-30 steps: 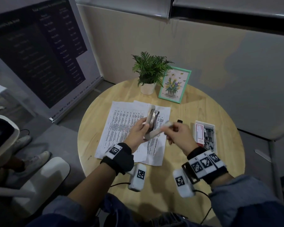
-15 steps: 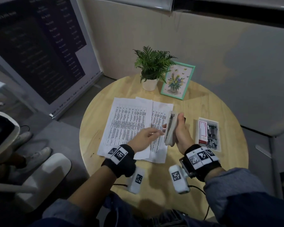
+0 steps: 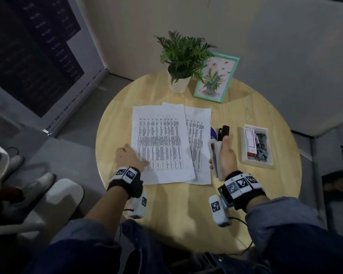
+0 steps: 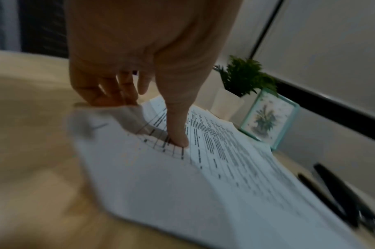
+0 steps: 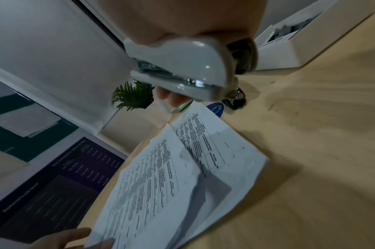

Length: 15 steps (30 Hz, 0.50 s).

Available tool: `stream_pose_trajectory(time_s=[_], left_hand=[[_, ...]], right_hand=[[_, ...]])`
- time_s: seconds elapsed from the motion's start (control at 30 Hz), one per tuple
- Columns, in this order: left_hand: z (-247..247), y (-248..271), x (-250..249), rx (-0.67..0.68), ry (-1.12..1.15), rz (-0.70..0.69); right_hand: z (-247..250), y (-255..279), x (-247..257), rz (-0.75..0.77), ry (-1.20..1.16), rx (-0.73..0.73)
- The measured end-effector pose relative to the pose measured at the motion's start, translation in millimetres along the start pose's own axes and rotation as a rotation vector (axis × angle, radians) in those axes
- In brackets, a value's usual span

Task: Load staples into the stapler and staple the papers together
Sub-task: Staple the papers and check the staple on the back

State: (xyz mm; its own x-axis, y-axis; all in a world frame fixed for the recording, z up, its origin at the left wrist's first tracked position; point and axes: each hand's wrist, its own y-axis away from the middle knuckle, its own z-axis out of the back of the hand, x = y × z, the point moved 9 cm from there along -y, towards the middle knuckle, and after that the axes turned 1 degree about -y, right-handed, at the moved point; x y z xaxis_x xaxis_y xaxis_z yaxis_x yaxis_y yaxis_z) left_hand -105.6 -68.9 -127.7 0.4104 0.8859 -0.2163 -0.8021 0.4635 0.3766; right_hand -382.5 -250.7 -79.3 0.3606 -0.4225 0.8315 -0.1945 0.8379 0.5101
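Loading step apparently over, stapler [image 3: 214, 157] shut and carried upright in right hand [image 3: 227, 157], fingers wrapped round its pale body, just beside right edge of papers [image 3: 162, 143]; wrist view shows no gap between top and base

Left hand [image 3: 130, 158] at near-left corner of papers, toward left edge of tabletop [image 3: 265, 107]: thumb pressing down on top sheet, other fingers [image 4: 105, 91] curled under lifted corner, so a pinch on the sheets. Motion blur there, exact count of sheets caught not clear

Papers lying mid-tabletop, two or more printed sheets fanned apart, lower one sticking out to the right, not squared up

Step in hand by judgement: gathering papers ahead of stapling. Next move calls for squaring the sheets so edges match, then bringing one corner between stapler's top and base, deep enough for staple to catch every sheet, then a firm squeeze. Risk: misaligned sheets, one missed by staple

Elsewhere: white tray [image 3: 244, 144] with staple box and loose staple strips near right edge; a dark tool [image 3: 224, 131] lying just beyond right hand, kind not clear; potted plant [image 3: 181, 58] and framed flower picture [image 3: 216, 78] at far edge
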Motion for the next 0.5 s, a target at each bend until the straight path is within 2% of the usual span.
stream_pose_trajectory(time_s=[0.1,0.17,0.27,0.4,0.5], left_hand=[[-5.4,-11.1,13.3,0.069,0.323,0.025],[-7.0,-12.7,11.6,0.11,0.407,-0.044],[1.4,-3.6,1.4,0.073,0.517,-0.21],[17.8,8.1,1.2,0.003,0.651,-0.308],[39.1,22.5,1.8,0.005,1.028,-0.295]], right_hand=[[-5.6,12.2,-2.2,-0.001,0.009,-0.031],[-11.1,21.1,-3.6,0.001,0.024,-0.03],[-23.6,36.5,-8.2,-0.007,0.064,0.028],[-44.7,57.3,-15.1,0.019,0.131,0.107],[-68.2,74.8,-12.9,0.098,0.165,0.199]])
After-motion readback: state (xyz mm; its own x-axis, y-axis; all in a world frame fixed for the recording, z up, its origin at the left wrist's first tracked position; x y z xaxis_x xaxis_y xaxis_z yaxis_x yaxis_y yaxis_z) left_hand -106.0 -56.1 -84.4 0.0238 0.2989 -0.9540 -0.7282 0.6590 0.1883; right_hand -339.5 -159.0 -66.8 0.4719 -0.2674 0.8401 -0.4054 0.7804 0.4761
